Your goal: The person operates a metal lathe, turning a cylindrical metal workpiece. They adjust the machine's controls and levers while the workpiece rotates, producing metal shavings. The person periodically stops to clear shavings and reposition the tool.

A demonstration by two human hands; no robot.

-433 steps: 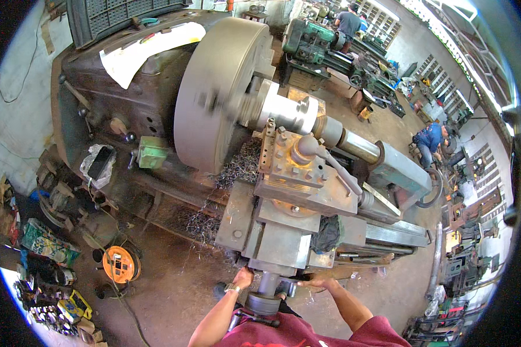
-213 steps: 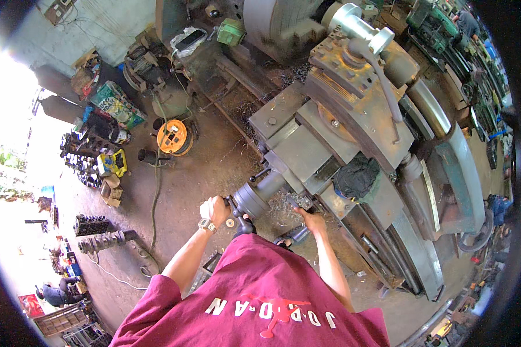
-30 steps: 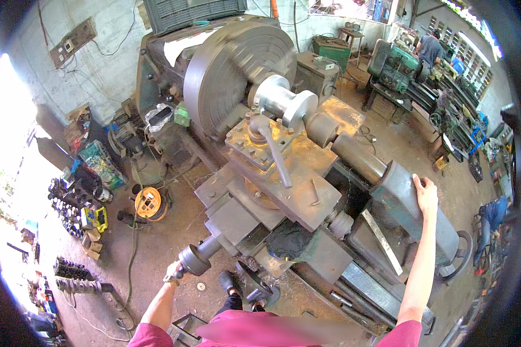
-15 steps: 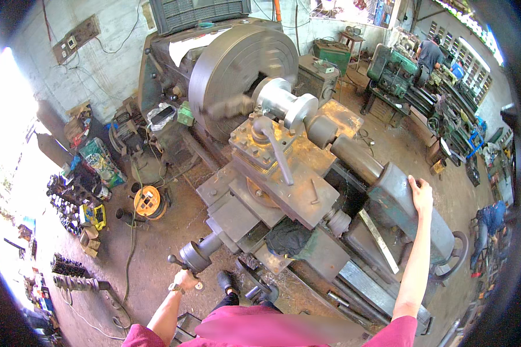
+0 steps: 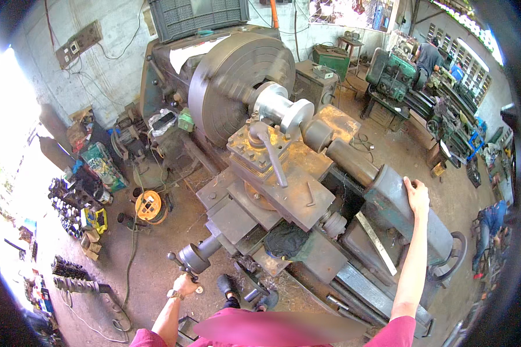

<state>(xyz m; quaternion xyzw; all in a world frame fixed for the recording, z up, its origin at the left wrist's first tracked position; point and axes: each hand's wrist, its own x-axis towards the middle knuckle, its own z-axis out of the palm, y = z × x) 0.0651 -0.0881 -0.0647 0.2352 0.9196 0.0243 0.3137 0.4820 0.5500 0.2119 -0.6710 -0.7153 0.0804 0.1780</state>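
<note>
My left hand point(image 5: 185, 285) is closed round the lower part of the crank handle point(image 5: 180, 264) on the lathe's cross-slide dial point(image 5: 194, 258). My right hand point(image 5: 417, 195) rests on top of the grey tailstock point(image 5: 408, 214), its fingers extended and not gripping. A shiny stepped metal workpiece point(image 5: 275, 108) runs between the big chuck point(image 5: 214, 87) and the tailstock centre point(image 5: 318, 135). Smeared jaws show the chuck spinning. In front of the workpiece stands the tool post point(image 5: 257, 147) with its clamping lever point(image 5: 275, 159); the cutting tip is hidden from here.
A dark cloth point(image 5: 286, 240) and a flat metal bar point(image 5: 376, 243) lie on the lathe. To the right is the tailstock handwheel point(image 5: 458, 257). An orange cable reel point(image 5: 149, 206) sits on the floor at left. Another person point(image 5: 429, 58) stands by a green lathe at far right.
The crank handle has turned, and my left hand has moved slightly down with it. My right hand stays on the tailstock. The chuck's blurred jaws show a different position.
</note>
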